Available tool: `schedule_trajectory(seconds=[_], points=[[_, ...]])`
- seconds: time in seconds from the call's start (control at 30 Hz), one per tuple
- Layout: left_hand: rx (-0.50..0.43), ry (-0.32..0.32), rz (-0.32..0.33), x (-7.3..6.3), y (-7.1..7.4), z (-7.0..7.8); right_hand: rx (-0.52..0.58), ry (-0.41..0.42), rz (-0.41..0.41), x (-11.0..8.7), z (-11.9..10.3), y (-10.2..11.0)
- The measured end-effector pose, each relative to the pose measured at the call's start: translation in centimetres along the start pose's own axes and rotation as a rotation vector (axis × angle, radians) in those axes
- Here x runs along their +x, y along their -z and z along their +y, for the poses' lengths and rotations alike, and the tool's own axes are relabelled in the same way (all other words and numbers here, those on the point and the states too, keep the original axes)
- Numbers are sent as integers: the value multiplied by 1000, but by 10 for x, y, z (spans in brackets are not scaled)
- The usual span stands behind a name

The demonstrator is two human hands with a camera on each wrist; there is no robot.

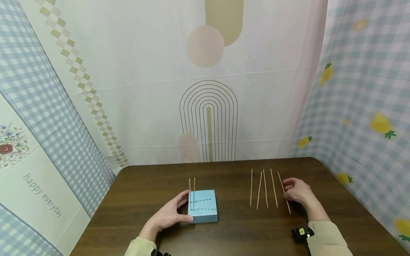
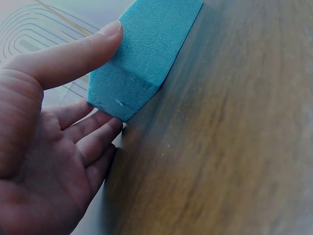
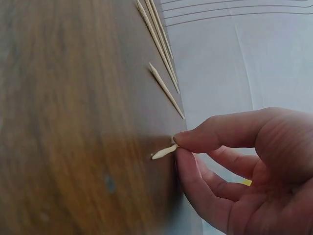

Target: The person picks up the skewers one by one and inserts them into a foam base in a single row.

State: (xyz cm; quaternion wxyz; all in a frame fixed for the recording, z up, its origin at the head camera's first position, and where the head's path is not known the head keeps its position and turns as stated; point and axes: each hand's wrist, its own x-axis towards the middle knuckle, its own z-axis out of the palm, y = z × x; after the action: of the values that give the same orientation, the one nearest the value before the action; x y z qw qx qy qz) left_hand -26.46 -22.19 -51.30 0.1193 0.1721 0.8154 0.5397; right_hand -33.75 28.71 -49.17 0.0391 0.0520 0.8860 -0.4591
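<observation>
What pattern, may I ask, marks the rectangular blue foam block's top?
Two dark dotted rows on the rectangular blue foam block; clearest in the head view.

Left arm (image 1: 148, 233) and right arm (image 1: 320, 217) enter from the lower edge, both reaching forward and inward, the hands well apart. Left hand (image 1: 168, 214): thumb (image 2: 73, 59) extended and set opposite the fingers (image 2: 100, 142), which are lightly bent, in a gripping pose, palm inward. Right hand (image 1: 298, 191): thumb and one fingertip closed together in a pinch, remaining fingers bent behind. The pinching finger appears to be the index, though overlap leaves this uncertain.
</observation>
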Motion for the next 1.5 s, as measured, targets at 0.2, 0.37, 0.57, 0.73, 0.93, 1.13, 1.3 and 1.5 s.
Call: schedule_trajectory(seconds=[0.2, 0.37, 0.57, 0.73, 0.93, 1.13, 1.3, 1.5], points=[[1, -8, -3, 1, 0, 0, 21, 10, -22, 0, 2, 3], [-6, -5, -6, 0, 0, 0, 69, 20, -60, 1, 4, 6], [4, -6, 1, 0, 1, 1, 163, 39, -120, 2, -2, 8], [12, -4, 4, 0, 1, 2, 194, 92, -135, -2, -13, 6], [9, 1, 3, -1, 0, 3, 226, 173, -139, -8, -28, 2], [6, 1, 0, -1, -1, 1, 262, 244, -143, -15, -42, -4], [23, 4, 1, 0, -1, -2, 312, 310, -146, -20, -57, -11], [24, 10, -2, 2, -1, -4, 359, 378, -180, -28, -73, -22]])
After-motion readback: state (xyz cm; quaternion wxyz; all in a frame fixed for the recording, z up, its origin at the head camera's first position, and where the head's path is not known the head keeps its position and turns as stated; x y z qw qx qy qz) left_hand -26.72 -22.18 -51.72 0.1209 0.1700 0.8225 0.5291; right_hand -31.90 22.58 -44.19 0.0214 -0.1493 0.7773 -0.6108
